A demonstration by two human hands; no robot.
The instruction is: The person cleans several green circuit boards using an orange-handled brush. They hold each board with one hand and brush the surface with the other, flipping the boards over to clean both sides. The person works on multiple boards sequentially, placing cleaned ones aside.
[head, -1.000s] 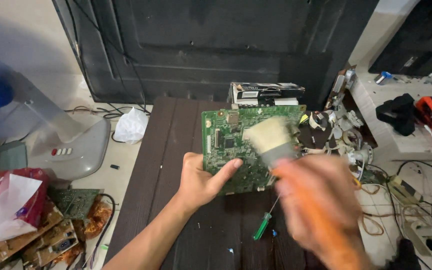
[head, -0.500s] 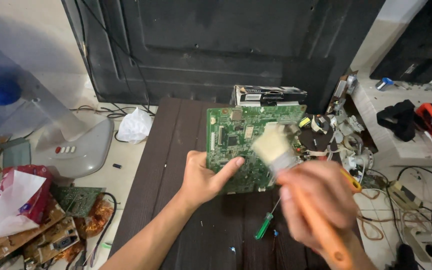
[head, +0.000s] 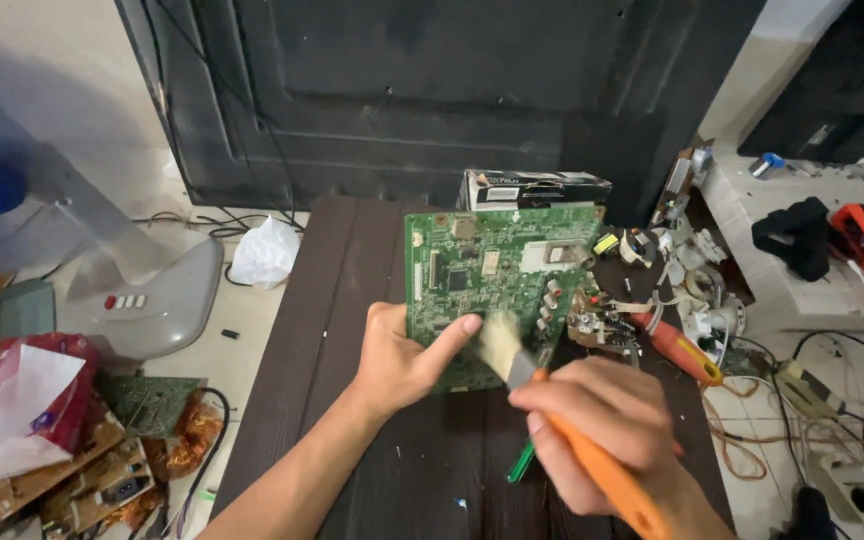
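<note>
Both hands work at one green circuit board (head: 497, 280), which stands tilted up over a dark wooden table (head: 352, 330), its component side toward the person. From the head view, the left hand (head: 402, 355) is clamped on the board's lower left edge: the fingers wrap behind it and the thumb (head: 452, 335) presses flat across the front face. The left forearm runs in from the lower left, wrist roughly straight. The right hand (head: 602, 430) is closed in a fist-like grip on the orange handle of a paintbrush (head: 552, 400); the handle exits toward the lower right and the pale bristles (head: 497, 340) touch the board's lower middle area, just beside the thumb. Judged from these positions, brushing of the board face is under way; the upper half of the board looks clean and readable, but whether dust remains near the lower edge cannot be told, as hand and bristles cover it. A green-handled screwdriver (head: 522, 462) lies on the table below the right hand, partly hidden. An orange-and-red tool (head: 677, 345) lies to the right, near a smaller board with coils (head: 602, 320). A dark box (head: 537, 188) sits behind the board, in front of a large black panel (head: 432, 90). Scrap boards (head: 147, 400) clutter the floor at left.
</note>
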